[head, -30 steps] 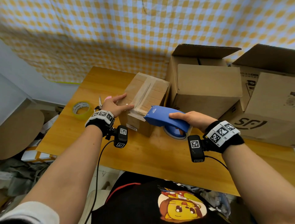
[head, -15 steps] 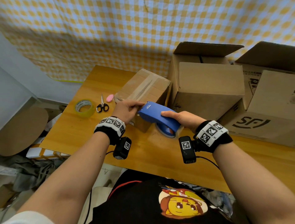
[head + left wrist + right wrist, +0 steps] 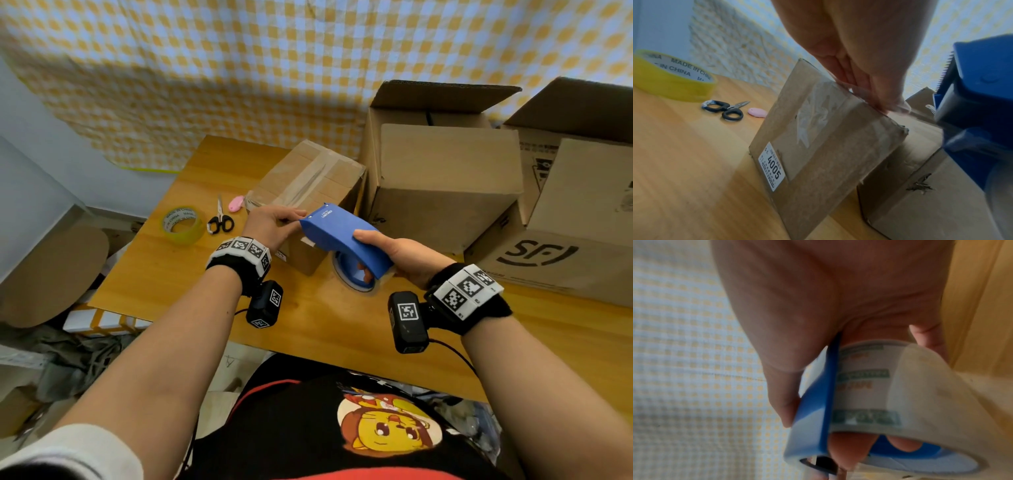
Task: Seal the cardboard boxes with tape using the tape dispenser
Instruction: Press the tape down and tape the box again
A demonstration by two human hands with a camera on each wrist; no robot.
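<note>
Small taped box [image 3: 308, 192] closed, contents hidden; left hand [image 3: 274, 224] pinches tape at its edge; right hand [image 3: 400, 253] grips blue dispenser [image 3: 342, 236]; scissors [image 3: 220, 219] and yellow roll [image 3: 181, 222] lie beside on desk [image 3: 325, 329].

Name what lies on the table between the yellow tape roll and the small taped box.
Black-handled scissors and a small pink object, seen in head and left wrist views.

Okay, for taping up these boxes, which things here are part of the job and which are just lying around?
In use: blue tape dispenser, small cardboard box, two open boxes.

Lying about: yellow tape roll, scissors, pink object.
</note>
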